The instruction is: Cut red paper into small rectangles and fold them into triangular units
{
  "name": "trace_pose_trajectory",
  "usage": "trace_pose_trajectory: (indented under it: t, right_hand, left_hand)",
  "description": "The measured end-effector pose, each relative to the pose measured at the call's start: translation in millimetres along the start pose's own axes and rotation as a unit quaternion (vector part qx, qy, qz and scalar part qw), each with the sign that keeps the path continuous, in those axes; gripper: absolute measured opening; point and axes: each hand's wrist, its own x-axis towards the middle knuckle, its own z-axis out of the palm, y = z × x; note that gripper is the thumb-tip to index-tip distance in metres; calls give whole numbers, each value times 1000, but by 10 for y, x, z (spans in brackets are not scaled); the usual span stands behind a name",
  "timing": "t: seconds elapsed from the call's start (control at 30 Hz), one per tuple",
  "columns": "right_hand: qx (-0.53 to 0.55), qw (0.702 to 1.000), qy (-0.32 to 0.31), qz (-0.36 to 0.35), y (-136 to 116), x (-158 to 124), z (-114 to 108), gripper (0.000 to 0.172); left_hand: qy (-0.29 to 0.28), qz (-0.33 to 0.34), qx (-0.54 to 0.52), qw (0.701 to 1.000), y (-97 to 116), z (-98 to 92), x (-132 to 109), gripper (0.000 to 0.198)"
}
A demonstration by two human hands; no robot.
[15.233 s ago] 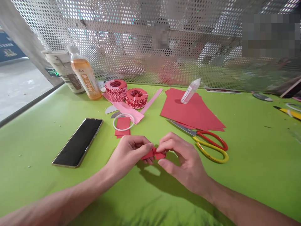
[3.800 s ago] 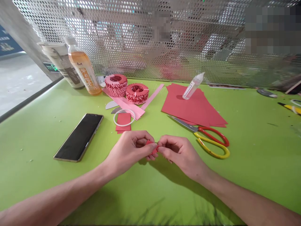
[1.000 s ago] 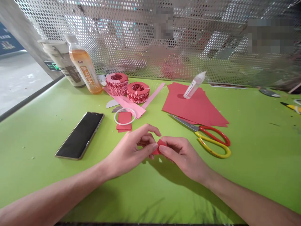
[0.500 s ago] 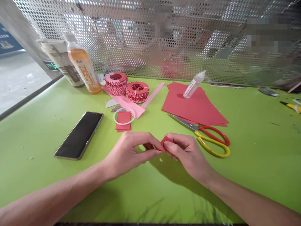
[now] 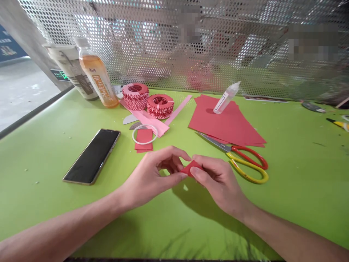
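Between my two hands is a small folded piece of red paper (image 5: 192,166), held above the table. My right hand (image 5: 218,178) pinches it, the thumb pressed flat on its face. The thumb of my left hand (image 5: 156,173) touches its lower left corner, with the index finger arched over the top and the other fingers curled behind. Beyond my left hand lie small red paper rectangles (image 5: 144,136) with a white ring (image 5: 133,135) on them. Scissors (image 5: 227,148) with one red and one yellow handle rest just past my right hand.
Red paper sheets (image 5: 226,127) carry a tilted glue bottle (image 5: 227,98). Two pleated red-and-pink paper rings (image 5: 160,105) stand by pink strips (image 5: 152,122). A phone (image 5: 92,156) lies left; a drink bottle (image 5: 99,82) and a white cup (image 5: 73,72) stand behind. Perforated metal (image 5: 163,65) borders the back.
My left index finger has lifted off the red paper and arched upward. More of the paper's face shows, and it appears turned to a flatter, wider shape.
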Motion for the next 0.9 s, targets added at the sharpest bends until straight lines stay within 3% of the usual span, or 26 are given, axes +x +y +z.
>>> trace_pose_trajectory:
  t: [0.2,0.37,0.47,0.63,0.9]
  right_hand:
    - [5,1000,4,2,31,7,16,52]
    - [84,990,-78,82,89,13,10,44]
    - [135,979,-74,132,112,13,-5,38]
    - [204,962,-62,170,103,20,-2,37]
    - [227,955,-95,162,121,10,-8,40]
  left_hand:
    - [-5,-29,-12,999,5,-10,3,25]
    - [-68,-66,-41,995,37,-39,-11,18]
    - [-74,19,32,997,37,-70,-14,16]
    - [-73,183,160,967,37,-104,-19,41]
    - [-110,270,323,900,72,-166,-22,31]
